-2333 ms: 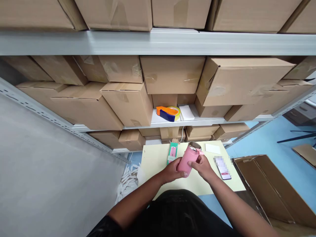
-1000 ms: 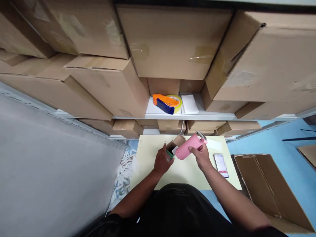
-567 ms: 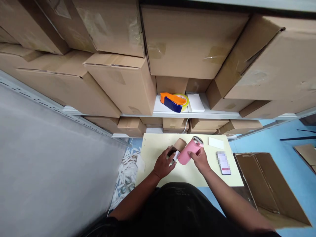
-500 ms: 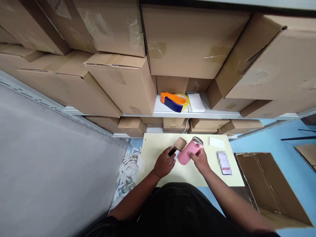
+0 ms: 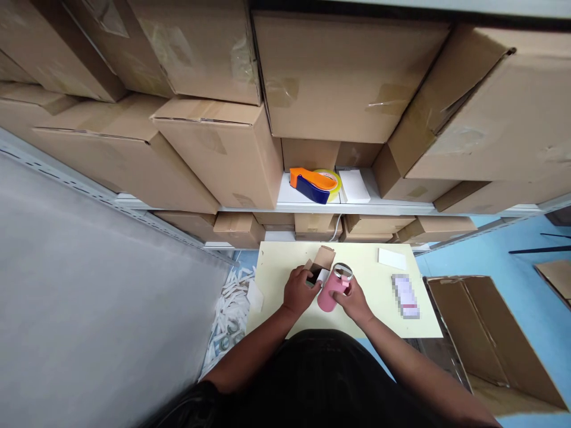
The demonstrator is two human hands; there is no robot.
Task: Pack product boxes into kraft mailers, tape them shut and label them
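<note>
Pink cylindrical tumbler with a silver rim [image 5: 332,289] stands nearly upright on the pale yellow tabletop [image 5: 370,279], the right hand [image 5: 353,301] curled around its lower side; the left hand [image 5: 298,291] grips a small open brown cardboard box [image 5: 320,267] just beside it, flap raised. A blurred phone [image 5: 405,295] and a white card [image 5: 391,258] lie further right, apart from both hands

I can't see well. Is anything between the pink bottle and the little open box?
Nothing visible. The right hand holds the pink bottle close beside the little open box, which the left hand grips.
</note>
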